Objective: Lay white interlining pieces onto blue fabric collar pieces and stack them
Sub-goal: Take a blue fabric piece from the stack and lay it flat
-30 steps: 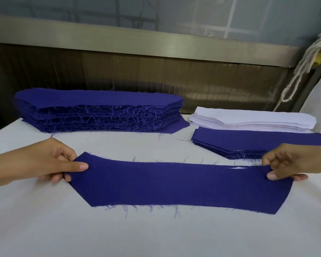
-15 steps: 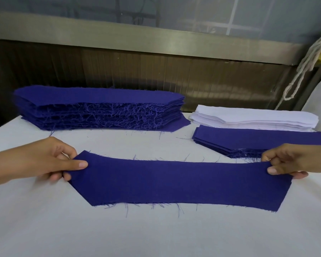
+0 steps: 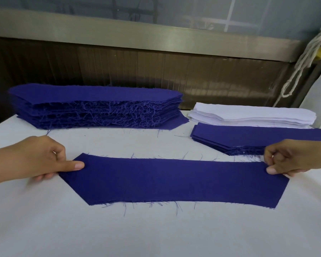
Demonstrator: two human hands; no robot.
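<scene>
Your left grip [image 3: 35,158] pinches the left end of a single blue collar piece [image 3: 174,180], with the thumb flat on top of the cloth and the other fingers curled under its edge. Your right grip [image 3: 293,158] pinches the right end the same way, thumb on top and fingers tucked below.

Between them the piece lies stretched flat on the white surface [image 3: 156,229], near the middle of the scene. Its long side runs left to right, both ends are cut at an angle, and loose threads fray from both long edges.

At the far left sits a tall stack of blue collar pieces [image 3: 95,106], its near side thick with frayed threads. At the far right lies a stack of white interlining pieces [image 3: 252,115]. Just nearer than that is a low stack of blue pieces [image 3: 248,136], whose near right edge is hidden behind your right grip.

Beyond the surface runs a metal rail [image 3: 137,34] above a brown ribbed panel [image 3: 156,75]. A pale rope [image 3: 300,65] hangs at the far right.
</scene>
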